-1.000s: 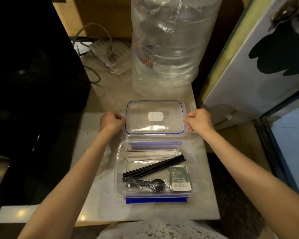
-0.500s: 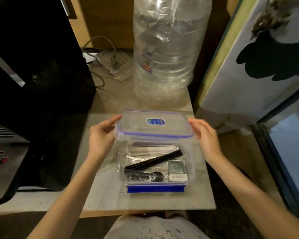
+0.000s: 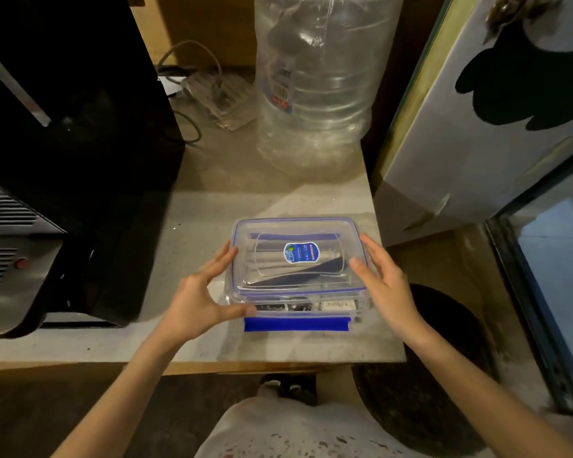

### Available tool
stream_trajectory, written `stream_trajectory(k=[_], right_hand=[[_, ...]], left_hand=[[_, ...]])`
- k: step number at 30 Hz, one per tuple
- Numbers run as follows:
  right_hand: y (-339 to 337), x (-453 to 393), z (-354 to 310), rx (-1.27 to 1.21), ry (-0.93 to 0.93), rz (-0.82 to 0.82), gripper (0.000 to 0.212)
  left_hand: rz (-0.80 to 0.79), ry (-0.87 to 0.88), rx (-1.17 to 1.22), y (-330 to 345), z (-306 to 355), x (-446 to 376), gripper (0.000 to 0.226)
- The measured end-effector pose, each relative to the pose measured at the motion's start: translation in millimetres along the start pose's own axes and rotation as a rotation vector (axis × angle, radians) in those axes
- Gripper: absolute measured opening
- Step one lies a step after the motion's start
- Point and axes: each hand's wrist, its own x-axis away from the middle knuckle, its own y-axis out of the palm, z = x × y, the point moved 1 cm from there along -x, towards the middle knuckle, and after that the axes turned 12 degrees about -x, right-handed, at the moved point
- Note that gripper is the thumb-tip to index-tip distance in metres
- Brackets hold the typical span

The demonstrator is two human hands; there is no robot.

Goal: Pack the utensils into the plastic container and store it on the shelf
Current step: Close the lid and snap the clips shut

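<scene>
head | lid [image 3: 298, 259] blue oval label, unreadable | hands [image 3: 196, 302] [image 3: 384, 285] flank container [image 3: 298, 309]

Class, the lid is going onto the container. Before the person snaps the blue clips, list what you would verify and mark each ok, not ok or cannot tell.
1. Lid sits over the container: ok.
2. Lid pressed down evenly all round: cannot tell.
3. Utensils inside, nothing poking past the rim: ok.
4. Front blue clip fastened: not ok, it sticks outward.
5. Left hand and right hand steady both sides: ok.
6. Counter space around it free: ok.
</scene>
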Motion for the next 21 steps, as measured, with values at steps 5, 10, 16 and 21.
stream_trajectory(k=[5,10,16,21], right_hand=[[0,6,-2,0.096,-0.022,-0.009,0.051],[2,14,0,0.164,-0.045,0.020,0.053],[-1,22,4,0.237,-0.074,0.019,0.054],[0,21,1,0.314,-0.105,0.021,0.053]], left_hand=[[0.064,0.004,-0.022,5,1,5,0.090],[0.051,0.000,-0.055,1,1,11,0.089],[0.041,0.011,-0.178,-1,5,16,0.091],[0.061,0.035,-0.230,2,4,20,0.091]])
